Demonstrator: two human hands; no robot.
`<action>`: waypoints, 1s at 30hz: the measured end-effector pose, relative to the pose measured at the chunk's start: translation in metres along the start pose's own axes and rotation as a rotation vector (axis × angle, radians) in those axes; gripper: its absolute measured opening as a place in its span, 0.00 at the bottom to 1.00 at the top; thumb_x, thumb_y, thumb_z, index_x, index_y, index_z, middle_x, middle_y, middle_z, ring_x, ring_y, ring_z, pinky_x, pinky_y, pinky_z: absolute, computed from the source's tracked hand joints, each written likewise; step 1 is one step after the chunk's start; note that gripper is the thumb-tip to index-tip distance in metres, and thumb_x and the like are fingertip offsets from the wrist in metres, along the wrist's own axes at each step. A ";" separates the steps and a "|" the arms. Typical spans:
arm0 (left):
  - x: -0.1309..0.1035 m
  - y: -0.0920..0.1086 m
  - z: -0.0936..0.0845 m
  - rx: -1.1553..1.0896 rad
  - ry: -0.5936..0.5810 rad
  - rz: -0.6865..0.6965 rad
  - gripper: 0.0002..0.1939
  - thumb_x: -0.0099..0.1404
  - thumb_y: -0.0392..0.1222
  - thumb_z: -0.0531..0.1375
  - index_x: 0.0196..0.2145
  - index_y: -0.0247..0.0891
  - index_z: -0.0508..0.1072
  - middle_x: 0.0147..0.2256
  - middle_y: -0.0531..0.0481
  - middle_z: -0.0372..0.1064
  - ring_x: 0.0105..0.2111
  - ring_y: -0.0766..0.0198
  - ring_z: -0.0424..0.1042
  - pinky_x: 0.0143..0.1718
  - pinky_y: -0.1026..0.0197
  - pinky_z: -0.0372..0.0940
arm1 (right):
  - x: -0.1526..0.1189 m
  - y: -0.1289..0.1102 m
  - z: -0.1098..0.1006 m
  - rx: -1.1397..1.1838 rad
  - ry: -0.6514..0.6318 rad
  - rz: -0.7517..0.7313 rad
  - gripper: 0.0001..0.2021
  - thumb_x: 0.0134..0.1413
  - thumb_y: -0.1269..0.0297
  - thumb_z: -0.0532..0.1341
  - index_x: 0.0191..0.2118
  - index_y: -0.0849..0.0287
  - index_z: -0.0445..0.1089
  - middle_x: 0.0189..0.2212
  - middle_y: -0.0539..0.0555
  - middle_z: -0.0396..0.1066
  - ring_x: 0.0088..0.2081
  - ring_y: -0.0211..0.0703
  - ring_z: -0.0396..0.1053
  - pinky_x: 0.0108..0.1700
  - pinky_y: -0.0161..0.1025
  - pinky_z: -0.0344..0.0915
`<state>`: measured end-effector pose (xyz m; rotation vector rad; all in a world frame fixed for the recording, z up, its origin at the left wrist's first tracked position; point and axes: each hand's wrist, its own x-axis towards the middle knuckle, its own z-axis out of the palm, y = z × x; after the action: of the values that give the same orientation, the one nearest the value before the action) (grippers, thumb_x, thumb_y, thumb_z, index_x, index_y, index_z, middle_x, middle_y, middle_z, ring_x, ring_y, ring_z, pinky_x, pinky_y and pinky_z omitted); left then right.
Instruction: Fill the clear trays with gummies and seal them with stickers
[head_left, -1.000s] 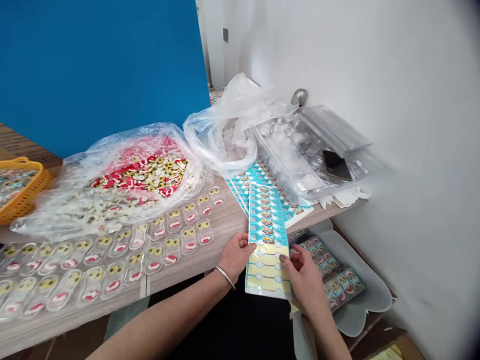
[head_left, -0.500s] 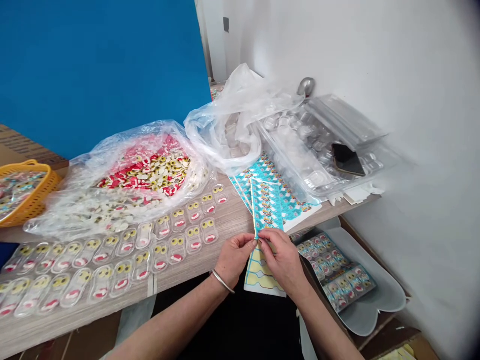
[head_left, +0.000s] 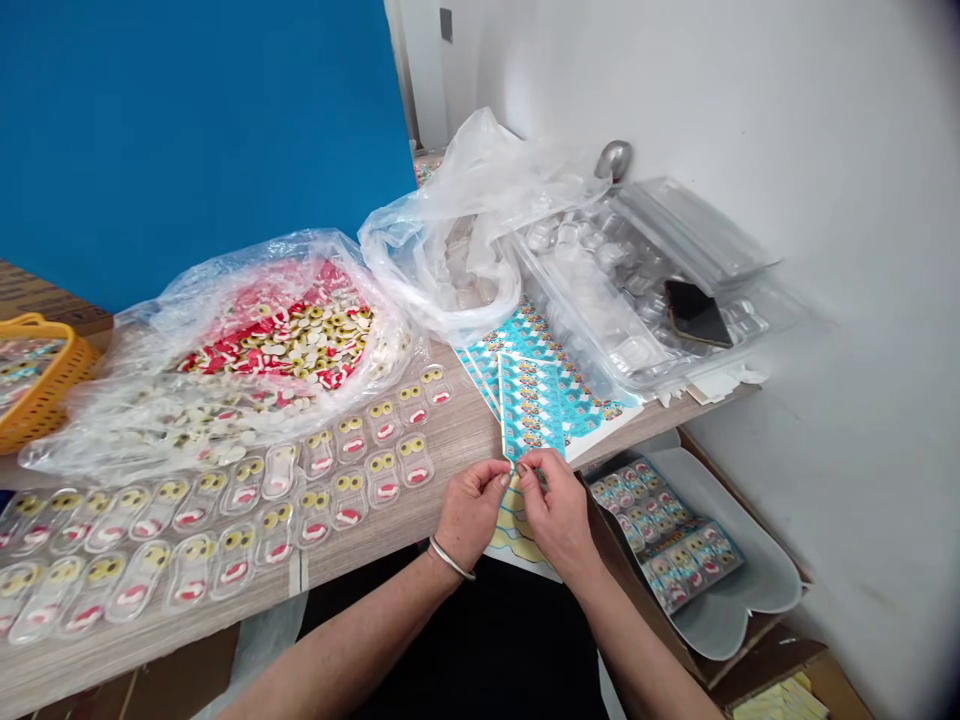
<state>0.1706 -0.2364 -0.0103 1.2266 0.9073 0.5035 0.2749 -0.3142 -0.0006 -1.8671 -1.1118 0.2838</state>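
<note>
My left hand [head_left: 472, 512], with a silver bangle at the wrist, pinches the left edge of a printed sticker sheet [head_left: 529, 405]. Close beside it, my right hand [head_left: 555, 510] has thumb and fingers closed on the same sheet. The sheet is blue with rows of small figures; its lower part shows yellow backing below my fingers and hangs over the table's front edge. More blue printed sheets [head_left: 592, 415] lie beneath. To the left, two rows of clear plastic shells [head_left: 238, 560] hold yellow eye pieces and red-and-white pieces.
A plastic bag of loose pieces [head_left: 300, 340] lies behind the shells, beside an orange basket [head_left: 56, 385]. A clear tray [head_left: 622, 370] bears a dark phone [head_left: 697, 312]. Below right, a cardboard box [head_left: 645, 600] holds filled sheets. A metal scoop [head_left: 615, 160] rests by the wall.
The view has shifted slightly. Both hands stay together at the sheet, and my right fingers have curled in more. The sheet's yellow lower part is bent back further and shows less.
</note>
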 end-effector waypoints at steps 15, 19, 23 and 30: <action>-0.008 0.013 -0.008 0.846 -0.257 0.747 0.17 0.66 0.30 0.52 0.46 0.44 0.74 0.47 0.43 0.73 0.55 0.54 0.65 0.61 0.46 0.46 | 0.010 0.034 -0.001 0.589 0.013 0.438 0.12 0.56 0.53 0.60 0.33 0.59 0.66 0.25 0.47 0.64 0.27 0.37 0.61 0.32 0.35 0.61; 0.016 0.000 0.003 1.046 -0.299 0.767 0.17 0.67 0.32 0.52 0.51 0.41 0.71 0.48 0.41 0.72 0.50 0.53 0.68 0.55 0.46 0.54 | 0.012 0.017 -0.013 0.560 0.234 0.442 0.10 0.59 0.56 0.59 0.37 0.58 0.67 0.30 0.50 0.68 0.31 0.38 0.65 0.37 0.37 0.64; 0.031 0.000 0.014 0.928 -0.270 0.629 0.16 0.66 0.33 0.54 0.50 0.40 0.72 0.52 0.39 0.70 0.52 0.51 0.66 0.54 0.45 0.56 | 0.010 -0.002 -0.022 0.306 0.475 0.135 0.06 0.61 0.62 0.57 0.42 0.57 0.66 0.39 0.55 0.68 0.41 0.44 0.68 0.46 0.45 0.66; 0.000 0.037 0.003 -0.546 -0.247 -0.245 0.19 0.64 0.56 0.57 0.38 0.36 0.75 0.38 0.43 0.75 0.37 0.58 0.73 0.42 0.56 0.66 | 0.000 0.003 0.008 -0.154 0.313 -0.389 0.12 0.58 0.73 0.58 0.46 0.54 0.68 0.42 0.58 0.69 0.45 0.49 0.69 0.47 0.52 0.69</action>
<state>0.1780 -0.2268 0.0253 0.6522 0.6385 0.3598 0.2723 -0.3102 -0.0076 -1.7056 -1.2694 -0.3134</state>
